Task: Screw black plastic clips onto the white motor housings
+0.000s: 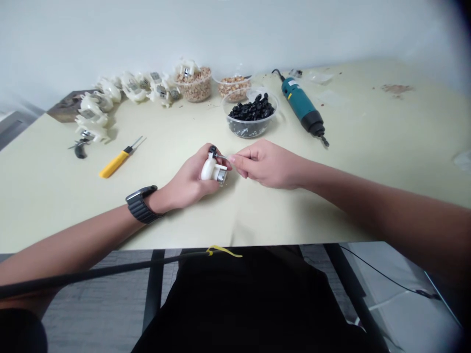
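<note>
Above the front part of the table, my left hand (195,179) is closed around a small white plastic part (208,169). A silvery metal piece sits on the part's right side, and a small black piece (212,149) is at its top. My right hand (263,164) has its fingertips pinched together just to the right. From them a thin metal piece (222,157) reaches toward the black piece; its kind is too small to tell. Whether it touches the black piece I cannot tell. A yellow-handled screwdriver (116,164) lies on the table left of my hands.
Several similar white parts (134,87) line the back left, near a dark wooden block (66,105). Clear tubs hold black pieces (253,109) and small brown pieces (194,78). A teal power screwdriver (300,103) lies behind my right hand. A dark cable (110,272) crosses the lower left.
</note>
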Motion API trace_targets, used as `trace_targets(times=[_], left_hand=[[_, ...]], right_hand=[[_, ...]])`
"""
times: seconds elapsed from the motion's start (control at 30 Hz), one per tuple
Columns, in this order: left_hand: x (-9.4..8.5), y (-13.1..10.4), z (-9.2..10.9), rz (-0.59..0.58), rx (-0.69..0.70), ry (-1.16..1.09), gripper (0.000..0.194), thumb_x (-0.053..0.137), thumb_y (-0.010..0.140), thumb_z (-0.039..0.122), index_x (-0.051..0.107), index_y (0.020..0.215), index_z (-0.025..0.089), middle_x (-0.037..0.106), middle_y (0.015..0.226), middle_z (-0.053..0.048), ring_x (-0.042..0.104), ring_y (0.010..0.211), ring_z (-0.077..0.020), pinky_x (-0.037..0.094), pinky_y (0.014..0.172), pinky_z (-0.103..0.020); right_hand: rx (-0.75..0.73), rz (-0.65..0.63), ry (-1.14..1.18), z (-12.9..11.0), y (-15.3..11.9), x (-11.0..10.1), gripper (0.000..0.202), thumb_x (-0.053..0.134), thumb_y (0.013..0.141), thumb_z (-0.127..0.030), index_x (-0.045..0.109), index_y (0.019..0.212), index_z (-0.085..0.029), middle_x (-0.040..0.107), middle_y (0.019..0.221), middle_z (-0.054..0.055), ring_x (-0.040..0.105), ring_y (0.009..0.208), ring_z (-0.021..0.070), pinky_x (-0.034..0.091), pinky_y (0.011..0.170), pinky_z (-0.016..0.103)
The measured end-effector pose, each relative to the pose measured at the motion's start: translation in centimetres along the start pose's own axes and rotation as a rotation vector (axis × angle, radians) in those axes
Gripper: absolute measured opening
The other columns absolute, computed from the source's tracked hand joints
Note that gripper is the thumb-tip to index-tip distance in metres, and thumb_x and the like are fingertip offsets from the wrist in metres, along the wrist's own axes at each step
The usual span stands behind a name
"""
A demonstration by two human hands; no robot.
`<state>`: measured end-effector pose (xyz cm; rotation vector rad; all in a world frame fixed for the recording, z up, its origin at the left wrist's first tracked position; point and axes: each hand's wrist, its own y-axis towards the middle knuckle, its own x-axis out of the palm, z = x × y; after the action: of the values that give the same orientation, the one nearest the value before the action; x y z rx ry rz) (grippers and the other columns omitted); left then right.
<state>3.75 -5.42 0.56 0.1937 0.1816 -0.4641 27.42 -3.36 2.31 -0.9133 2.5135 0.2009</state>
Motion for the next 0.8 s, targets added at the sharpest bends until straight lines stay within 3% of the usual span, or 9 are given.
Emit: trace_targets(times=[0.1,0.2,0.33,0.43,0.5,0.6,0.7,0.8], left_hand=[[0.0,0.1,0.1,0.004,0.022,0.035,0.036,0.078,0.069,0.009,0.063,0.101,0.019,0.073,0.101,-0.004,0.061,0.084,-0.0185,0.044,0.072,-0.031],[-0.1,0.2,0.1,0.026,0.037,0.017,0.036,0.077,0.069,0.01,0.062,0.1,0.019,0.071,0.098,-0.003,0.058,0.079,-0.0163,0.043,0.071,-0.031],[-0.2,0.4,-0.1,0.009,0.039,0.014,0.038,0.075,0.067,0.011,0.059,0.1,0.02,0.071,0.102,-0.003,0.061,0.084,-0.0165,0.047,0.075,-0.03],[-0.2,0.3,-0.3,-0.042,0.036,0.048,0.042,0.072,0.065,0.01,0.055,0.102,0.02,0.073,0.108,-0.005,0.065,0.096,-0.0199,0.051,0.081,-0.031],[-0.2,0.2,-0.1,-0.057,0.037,0.083,0.042,0.072,0.067,0.012,0.054,0.103,0.02,0.072,0.11,-0.006,0.065,0.095,-0.0193,0.051,0.08,-0.031],[-0.2,0.0,0.3,-0.077,0.042,0.168,0.04,0.071,0.069,0.014,0.054,0.104,0.02,0.07,0.104,-0.004,0.06,0.083,-0.016,0.048,0.072,-0.03],[-0.3,-0.1,0.7,-0.103,0.055,0.243,0.038,0.071,0.07,0.015,0.053,0.103,0.02,0.066,0.093,-0.001,0.056,0.075,-0.015,0.044,0.066,-0.031],[-0.4,-0.1,0.8,-0.105,0.058,0.299,0.038,0.071,0.069,0.016,0.054,0.104,0.02,0.064,0.087,0.001,0.053,0.071,-0.0148,0.042,0.064,-0.031]], right_hand=[[0.167,-0.124,0.231,0.2,0.3,-0.2,0.049,0.058,0.108,-0.062,0.05,0.075,-0.026,0.034,0.053,-0.009,0.02,0.041,0.0093,0.016,0.044,0.032],[0.08,-0.098,0.151,0.1,0.6,-0.4,0.045,0.061,0.107,-0.056,0.053,0.076,-0.024,0.039,0.056,-0.008,0.027,0.045,0.0094,0.022,0.047,0.031],[-0.186,0.069,-0.383,-0.2,0.4,-0.3,0.037,0.052,0.111,-0.035,0.057,0.077,-0.02,0.055,0.069,-0.001,0.044,0.063,0.0118,0.03,0.062,0.03],[-0.161,0.157,-0.85,-0.6,-0.1,0.4,0.028,0.048,0.111,-0.028,0.062,0.089,-0.018,0.056,0.071,0.002,0.037,0.062,0.0144,0.02,0.062,0.034],[-0.102,0.161,-0.986,-1.0,-0.3,0.8,0.027,0.046,0.112,-0.031,0.063,0.096,-0.017,0.055,0.071,0.003,0.031,0.06,0.0154,0.016,0.061,0.035],[-0.05,0.062,-0.821,-1.5,-0.3,0.9,0.035,0.042,0.115,-0.033,0.058,0.088,-0.019,0.054,0.071,0.002,0.036,0.061,0.0151,0.021,0.062,0.034],[-0.044,-0.052,-0.408,-1.6,-0.2,0.3,0.045,0.04,0.117,-0.034,0.045,0.075,-0.021,0.048,0.067,-0.001,0.04,0.061,0.012,0.028,0.063,0.03],[0.108,-0.224,0.062,-1.1,-0.1,-0.1,0.049,0.038,0.118,-0.047,0.04,0.076,-0.023,0.034,0.06,-0.006,0.029,0.051,0.0099,0.024,0.052,0.029]])
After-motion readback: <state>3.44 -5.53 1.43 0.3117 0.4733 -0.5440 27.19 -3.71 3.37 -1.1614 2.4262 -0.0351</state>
